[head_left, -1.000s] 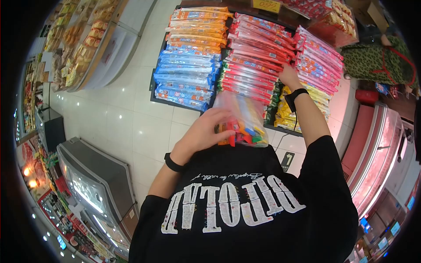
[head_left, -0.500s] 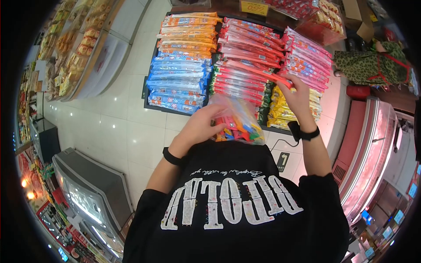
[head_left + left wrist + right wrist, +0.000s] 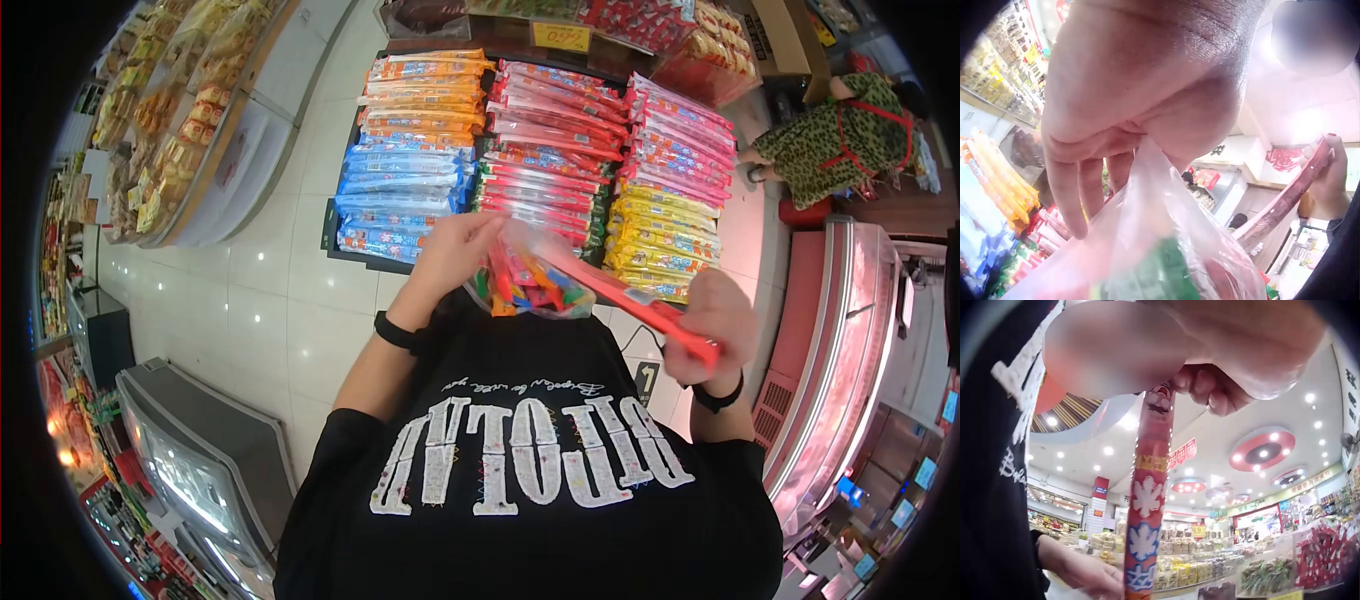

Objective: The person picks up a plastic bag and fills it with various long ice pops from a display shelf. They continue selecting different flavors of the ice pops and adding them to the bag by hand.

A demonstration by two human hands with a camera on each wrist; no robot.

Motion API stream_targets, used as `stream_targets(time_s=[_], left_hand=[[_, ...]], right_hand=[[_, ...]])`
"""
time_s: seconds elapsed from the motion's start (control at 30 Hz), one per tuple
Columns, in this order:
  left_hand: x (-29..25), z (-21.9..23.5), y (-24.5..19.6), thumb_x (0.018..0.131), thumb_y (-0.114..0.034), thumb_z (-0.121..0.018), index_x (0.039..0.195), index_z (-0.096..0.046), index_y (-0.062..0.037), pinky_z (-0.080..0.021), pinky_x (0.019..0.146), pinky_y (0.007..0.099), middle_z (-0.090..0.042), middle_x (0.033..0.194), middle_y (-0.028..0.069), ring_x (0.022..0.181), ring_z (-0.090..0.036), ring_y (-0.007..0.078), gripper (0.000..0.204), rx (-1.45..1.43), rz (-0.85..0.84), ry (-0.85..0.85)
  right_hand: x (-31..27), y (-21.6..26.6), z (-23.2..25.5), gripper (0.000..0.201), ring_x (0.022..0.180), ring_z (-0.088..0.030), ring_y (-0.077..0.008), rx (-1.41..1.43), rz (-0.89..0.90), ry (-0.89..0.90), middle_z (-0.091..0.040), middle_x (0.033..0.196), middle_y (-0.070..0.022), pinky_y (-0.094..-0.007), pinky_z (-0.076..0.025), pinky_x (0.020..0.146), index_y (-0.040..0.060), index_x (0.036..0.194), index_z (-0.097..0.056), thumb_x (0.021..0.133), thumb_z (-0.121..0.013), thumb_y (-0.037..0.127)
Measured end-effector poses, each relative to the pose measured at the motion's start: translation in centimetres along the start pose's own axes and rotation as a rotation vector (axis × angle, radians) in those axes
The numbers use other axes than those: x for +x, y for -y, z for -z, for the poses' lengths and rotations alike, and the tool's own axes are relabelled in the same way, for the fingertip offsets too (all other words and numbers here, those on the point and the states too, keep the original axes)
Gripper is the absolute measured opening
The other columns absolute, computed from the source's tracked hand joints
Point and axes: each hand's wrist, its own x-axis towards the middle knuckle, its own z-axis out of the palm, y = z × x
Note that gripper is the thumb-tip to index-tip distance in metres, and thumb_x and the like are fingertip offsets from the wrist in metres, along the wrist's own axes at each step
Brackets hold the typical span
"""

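In the head view, my left hand [image 3: 450,255] pinches the top of a clear plastic bag [image 3: 575,305] that hangs against my shirt. Brightly coloured packets show through its film; the left wrist view has the bag's gathered edge [image 3: 1150,162] between thumb and fingers. My right hand [image 3: 715,325] is blurred and grips one end of a long red ice pop [image 3: 640,295], held slanting with its far end over the bag's mouth. Close up in the right wrist view, the ice pop's wrapper [image 3: 1147,494] carries white and blue snowflake shapes.
Ahead lie rows of similar packs in orange [image 3: 425,100], blue [image 3: 400,180], red [image 3: 560,110], pink [image 3: 680,135] and yellow [image 3: 660,235]. A price sign [image 3: 561,37] stands behind. A person in a green patterned garment [image 3: 835,140] is at right, beyond a chiller cabinet [image 3: 810,370].
My right hand has lifted the red ice pop off the rows and drawn it back toward my body, its far end now at the bag. My left hand has shifted up to the bag's top edge.
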Motion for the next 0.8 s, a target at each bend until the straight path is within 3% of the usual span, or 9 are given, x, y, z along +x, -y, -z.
stream_targets(time_s=[0.07, 0.17, 0.27, 0.4, 0.5, 0.6, 0.7, 0.73, 0.8], left_hand=[[-0.3, 0.3, -1.1, 0.100, -0.024, -0.059, 0.116, -0.069, 0.0015, -0.051, 0.077, 0.0307, -0.074, 0.093, 0.0158, 0.083, -0.066, 0.0153, 0.032, 0.033, 0.099, 0.042], [-0.5, 0.3, -1.3, 0.100, -0.024, -0.059, 0.115, -0.068, 0.0022, -0.051, 0.077, 0.0311, -0.074, 0.093, 0.0159, 0.083, -0.067, 0.0154, 0.032, 0.035, 0.096, 0.025], [-0.2, -0.3, -0.3, 0.099, -0.026, -0.058, 0.111, -0.069, 0.0010, -0.050, 0.065, 0.0341, -0.068, 0.078, 0.0181, 0.067, -0.066, 0.0246, 0.031, -0.022, -0.028, -0.091], [-0.3, -0.3, -0.5, 0.100, -0.028, -0.057, 0.110, -0.070, 0.0000, -0.050, 0.065, 0.0354, -0.069, 0.080, 0.0197, 0.070, -0.068, 0.0280, 0.033, 0.024, -0.007, -0.076], [-0.6, -0.1, -1.3, 0.100, -0.028, -0.057, 0.110, -0.070, 0.0000, -0.050, 0.064, 0.0356, -0.069, 0.079, 0.0199, 0.068, -0.068, 0.0271, 0.033, 0.050, 0.032, -0.038], [-0.6, -0.3, -1.1, 0.100, -0.027, -0.057, 0.111, -0.070, 0.0003, -0.051, 0.063, 0.0354, -0.069, 0.080, 0.0204, 0.066, -0.067, 0.0265, 0.033, 0.017, -0.006, -0.049], [-0.9, 0.2, -1.1, 0.100, -0.025, -0.057, 0.114, -0.069, 0.0001, -0.051, 0.063, 0.0344, -0.069, 0.080, 0.0206, 0.065, -0.067, 0.0242, 0.032, 0.025, -0.016, -0.016], [-1.2, 0.8, -2.1, 0.099, -0.023, -0.057, 0.116, -0.069, -0.0005, -0.052, 0.067, 0.0332, -0.070, 0.084, 0.0206, 0.068, -0.067, 0.0219, 0.031, 0.032, 0.052, 0.032], [-1.7, 0.9, -1.6, 0.099, -0.022, -0.057, 0.117, -0.068, 0.0000, -0.052, 0.069, 0.0324, -0.072, 0.089, 0.0189, 0.071, -0.068, 0.0206, 0.031, 0.007, -0.005, 0.030]], right_hand=[[0.2, 0.2, -1.3, 0.038, 0.047, -0.044, -0.0216, 0.022, 0.055, 0.006, -0.048, 0.060, -0.0021, -0.0327, -0.032, 0.047, 0.0071, 0.094, -0.060, 0.059, -0.073, 0.000], [0.2, 0.6, -2.2, 0.037, 0.048, -0.047, -0.0202, 0.044, 0.102, 0.006, -0.050, 0.061, -0.0015, -0.0322, -0.033, 0.045, 0.0081, 0.094, -0.061, 0.061, -0.078, 0.003], [0.6, 1.5, -2.4, 0.038, 0.049, -0.047, -0.0193, 0.088, 0.140, 0.007, -0.049, 0.061, -0.0009, -0.0308, -0.035, 0.047, 0.0090, 0.094, -0.061, 0.061, -0.078, 0.004], [0.6, 1.1, -3.8, 0.036, 0.053, -0.050, -0.0199, -0.084, 0.149, 0.115, -0.050, 0.064, -0.0008, -0.0310, -0.038, 0.049, 0.0096, 0.096, -0.063, 0.064, -0.080, 0.009], [-0.7, -1.0, -6.9, 0.042, 0.068, -0.059, -0.0257, -0.235, -0.014, 0.288, -0.060, 0.078, -0.0051, -0.0358, -0.045, 0.058, 0.0076, 0.108, -0.063, 0.071, -0.081, 0.016], [-1.3, -2.3, -9.5, 0.053, 0.093, -0.062, -0.0332, -0.177, -0.368, 0.635, -0.063, 0.104, -0.0110, -0.0409, -0.051, 0.078, 0.0070, 0.123, -0.060, 0.077, -0.080, 0.022], [-2.0, -2.5, -9.4, 0.061, 0.112, -0.057, -0.0364, -0.125, -0.351, 0.505, -0.060, 0.120, -0.0149, -0.0453, -0.047, 0.095, 0.0085, 0.134, -0.054, 0.080, -0.078, 0.025], [-2.6, -2.9, -9.0, 0.066, 0.117, -0.055, -0.0383, -0.119, -0.417, 0.493, -0.056, 0.128, -0.0175, -0.0449, -0.045, 0.100, 0.0102, 0.138, -0.052, 0.080, -0.078, 0.026], [-3.3, -3.0, -8.2, 0.071, 0.118, -0.054, -0.0402, -0.167, -0.511, 0.432, -0.053, 0.132, -0.0198, -0.0459, -0.044, 0.102, 0.0112, 0.143, -0.048, 0.080, -0.078, 0.027]])
